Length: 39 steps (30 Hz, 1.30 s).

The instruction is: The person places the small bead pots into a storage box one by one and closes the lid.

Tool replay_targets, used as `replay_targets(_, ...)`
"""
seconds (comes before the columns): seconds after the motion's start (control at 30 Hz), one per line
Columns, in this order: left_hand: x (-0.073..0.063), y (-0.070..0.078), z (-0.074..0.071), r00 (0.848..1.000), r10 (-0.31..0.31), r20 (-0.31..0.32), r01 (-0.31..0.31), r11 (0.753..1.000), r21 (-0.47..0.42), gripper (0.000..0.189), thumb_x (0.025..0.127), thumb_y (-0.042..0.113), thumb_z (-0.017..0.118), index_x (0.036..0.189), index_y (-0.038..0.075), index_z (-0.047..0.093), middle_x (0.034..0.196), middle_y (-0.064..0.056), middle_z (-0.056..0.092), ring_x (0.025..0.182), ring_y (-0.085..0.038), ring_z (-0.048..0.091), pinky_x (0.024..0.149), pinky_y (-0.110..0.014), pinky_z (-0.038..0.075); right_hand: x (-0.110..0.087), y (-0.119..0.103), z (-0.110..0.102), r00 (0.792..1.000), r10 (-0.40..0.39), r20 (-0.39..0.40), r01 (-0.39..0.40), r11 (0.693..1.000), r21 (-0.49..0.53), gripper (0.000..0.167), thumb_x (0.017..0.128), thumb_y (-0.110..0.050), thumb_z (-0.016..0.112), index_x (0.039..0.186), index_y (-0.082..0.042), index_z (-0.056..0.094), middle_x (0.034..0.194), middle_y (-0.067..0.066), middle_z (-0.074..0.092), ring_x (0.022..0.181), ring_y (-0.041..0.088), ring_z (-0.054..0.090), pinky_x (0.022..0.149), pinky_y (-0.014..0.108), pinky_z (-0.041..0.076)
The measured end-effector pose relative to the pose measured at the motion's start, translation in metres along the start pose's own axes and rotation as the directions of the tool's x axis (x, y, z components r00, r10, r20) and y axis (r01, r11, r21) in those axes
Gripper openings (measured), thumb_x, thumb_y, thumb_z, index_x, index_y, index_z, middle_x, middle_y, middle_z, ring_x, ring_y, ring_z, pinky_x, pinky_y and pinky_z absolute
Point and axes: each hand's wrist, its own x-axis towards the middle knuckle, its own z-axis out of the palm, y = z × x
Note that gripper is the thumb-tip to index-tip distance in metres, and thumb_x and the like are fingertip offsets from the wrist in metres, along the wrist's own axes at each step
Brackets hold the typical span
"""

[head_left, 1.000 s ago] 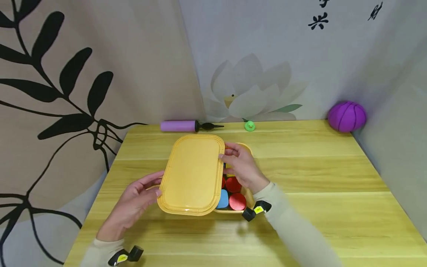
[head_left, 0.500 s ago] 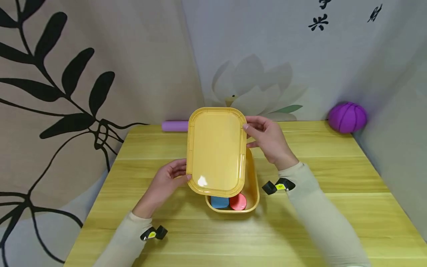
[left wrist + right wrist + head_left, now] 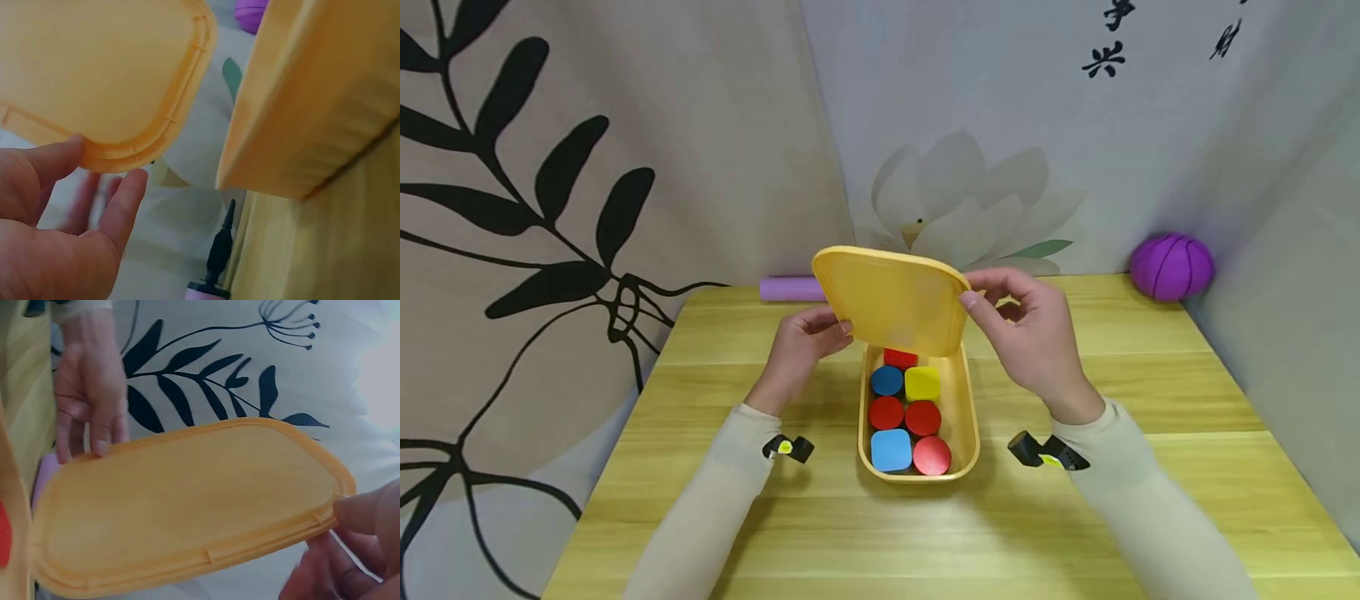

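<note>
Both hands hold a yellow plastic lid [image 3: 891,300] tilted above the far end of a yellow box [image 3: 966,425]. My left hand [image 3: 801,350] pinches the lid's left edge between thumb and fingers; the left wrist view shows this grip at a rounded corner. My right hand [image 3: 1026,333] pinches the right edge, thumb on the near face. Inside the box lie red round pieces [image 3: 932,456], a light blue square piece [image 3: 891,451], a dark blue round piece [image 3: 887,381] and a yellow square piece [image 3: 922,383]. The lid hides the box's far end.
At the table's back edge lies a purple hand pump [image 3: 792,289], its black nozzle [image 3: 220,250] showing in the left wrist view. A purple ball [image 3: 1172,267] sits at the back right corner. Patterned cloth hangs behind the wooden table [image 3: 1097,500].
The lid has moved from left of the box to above its far end and has tipped back, uncovering the pieces. Both hands have moved right with it, keeping their hold.
</note>
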Motion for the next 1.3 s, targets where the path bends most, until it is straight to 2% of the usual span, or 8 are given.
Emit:
replay_targets(0.13, 0.013, -0.001, -0.001, 0.998, -0.056, 0.025, 0.058, 0.995, -0.077, 0.035, 0.1, 0.009, 0.072, 0.133, -0.001, 0.069, 0.118, -0.004, 0.073, 0.109, -0.018, 0.075, 0.099, -0.038, 0.058, -0.022, 0.008, -0.001, 0.999, -0.009, 0.033, 0.008, 1.0, 0.019, 0.017, 0.097, -0.002, 0.073, 0.114, -0.003, 0.077, 0.095, 0.009, 0.075, 0.074, 0.015, 0.069, 0.067, 0.024, 0.062)
replay_targets(0.27, 0.018, -0.005, -0.004, 0.993, -0.094, 0.075, 0.103, 0.988, -0.114, 0.035, 0.101, 0.002, 0.067, 0.136, -0.004, 0.067, 0.118, -0.006, 0.074, 0.11, -0.018, 0.075, 0.102, -0.037, 0.056, -0.044, 0.022, -0.006, 0.997, -0.037, 0.063, 0.037, 0.999, 0.002, 0.022, 0.096, 0.005, 0.071, 0.115, -0.005, 0.076, 0.097, 0.013, 0.078, 0.079, 0.011, 0.074, 0.073, 0.026, 0.064)
replay_targets(0.43, 0.018, -0.008, -0.009, 0.985, -0.121, 0.126, 0.137, 0.982, -0.129, 0.045, 0.103, -0.005, 0.059, 0.148, -0.005, 0.057, 0.145, -0.018, 0.062, 0.112, -0.009, 0.072, 0.101, -0.026, 0.057, -0.063, 0.037, -0.01, 0.994, -0.055, 0.099, 0.056, 0.998, -0.007, 0.03, 0.093, 0.01, 0.072, 0.119, -0.005, 0.076, 0.112, 0.016, 0.078, 0.089, 0.007, 0.076, 0.074, 0.022, 0.063)
replay_targets(0.6, 0.017, -0.011, -0.012, 0.978, -0.139, 0.153, 0.163, 0.974, -0.154, 0.049, 0.105, -0.004, 0.056, 0.153, -0.004, 0.05, 0.159, -0.027, 0.048, 0.111, -0.007, 0.073, 0.1, -0.022, 0.056, -0.071, 0.046, -0.011, 0.988, 0.028, 0.152, -0.04, 0.996, 0.075, 0.03, 0.092, 0.008, 0.074, 0.122, 0.001, 0.073, 0.124, 0.022, 0.073, 0.1, 0.007, 0.074, 0.081, 0.025, 0.063)
replay_targets(0.8, 0.014, -0.011, -0.012, 0.974, -0.135, 0.184, 0.167, 0.971, -0.173, 0.051, 0.104, -0.004, 0.058, 0.154, -0.006, 0.047, 0.137, -0.009, 0.068, 0.107, -0.009, 0.074, 0.097, -0.022, 0.058, -0.074, 0.055, -0.011, 0.982, 0.095, 0.161, -0.114, 0.987, 0.113, 0.026, 0.092, 0.006, 0.075, 0.118, 0.002, 0.073, 0.125, 0.01, 0.075, 0.101, 0.009, 0.074, 0.084, 0.027, 0.064)
replay_targets(0.9, 0.013, -0.011, -0.012, 0.968, -0.125, 0.219, 0.166, 0.969, -0.182, 0.053, 0.104, -0.005, 0.056, 0.156, -0.008, 0.044, 0.126, -0.001, 0.071, 0.109, -0.01, 0.073, 0.097, -0.023, 0.059, -0.076, 0.059, -0.013, 0.981, 0.105, 0.164, -0.127, 0.983, 0.132, 0.025, 0.091, 0.007, 0.076, 0.116, 0.003, 0.074, 0.124, 0.005, 0.076, 0.102, 0.01, 0.074, 0.085, 0.027, 0.063)
replay_targets(1.13, 0.014, -0.012, -0.013, 0.96, -0.135, 0.246, 0.207, 0.934, -0.292, 0.052, 0.104, -0.01, 0.045, 0.156, -0.013, 0.038, 0.13, -0.009, 0.069, 0.105, -0.008, 0.074, 0.096, -0.02, 0.058, -0.08, 0.068, -0.02, 0.961, 0.109, 0.255, -0.18, 0.944, 0.276, 0.044, 0.088, 0.013, 0.075, 0.131, 0.012, 0.065, 0.132, 0.014, 0.07, 0.113, 0.015, 0.071, 0.095, 0.032, 0.061)
replay_targets(1.3, 0.019, -0.016, -0.008, 0.968, -0.169, 0.183, 0.21, 0.949, -0.234, 0.053, 0.104, -0.004, 0.057, 0.155, -0.009, 0.044, 0.132, -0.01, 0.066, 0.104, -0.008, 0.074, 0.094, -0.021, 0.059, -0.084, 0.079, -0.02, 0.933, 0.145, 0.33, -0.251, 0.919, 0.304, 0.063, 0.089, 0.011, 0.076, 0.147, 0.013, 0.051, 0.15, 0.023, 0.056, 0.122, 0.017, 0.068, 0.103, 0.03, 0.057)
